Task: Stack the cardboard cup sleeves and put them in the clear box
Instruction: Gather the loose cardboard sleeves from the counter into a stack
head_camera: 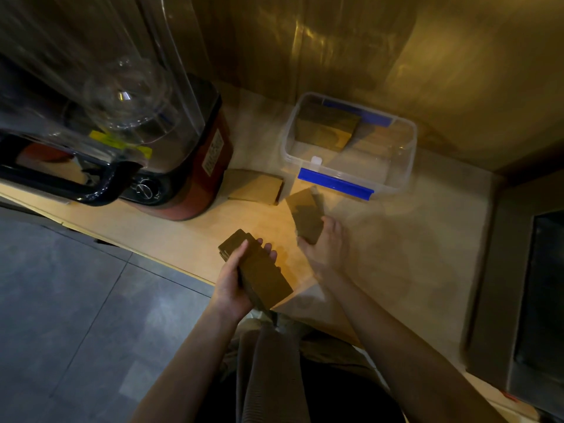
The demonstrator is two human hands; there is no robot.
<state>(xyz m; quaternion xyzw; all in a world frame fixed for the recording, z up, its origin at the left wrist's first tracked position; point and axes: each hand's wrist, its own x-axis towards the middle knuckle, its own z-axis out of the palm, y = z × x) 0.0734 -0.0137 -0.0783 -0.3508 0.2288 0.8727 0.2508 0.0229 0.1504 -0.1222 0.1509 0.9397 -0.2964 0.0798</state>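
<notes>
Frame dim and motion-blurred; the right hand (326, 245) is smeared, fingers closed around a single flattened sleeve (306, 215) held over the counter (396, 254). Left hand (236, 279) grips a thick stack of brown cardboard sleeves (259, 270), thumb on top, fingers wrapped beneath. Clear box (399, 178), blue latches, sits open near the back wall with one bundle (326, 129) already inside at its far left. Another loose pile (256, 186) lies between the box and a red-based blender (189, 166), whose jug is cut off at top left.
</notes>
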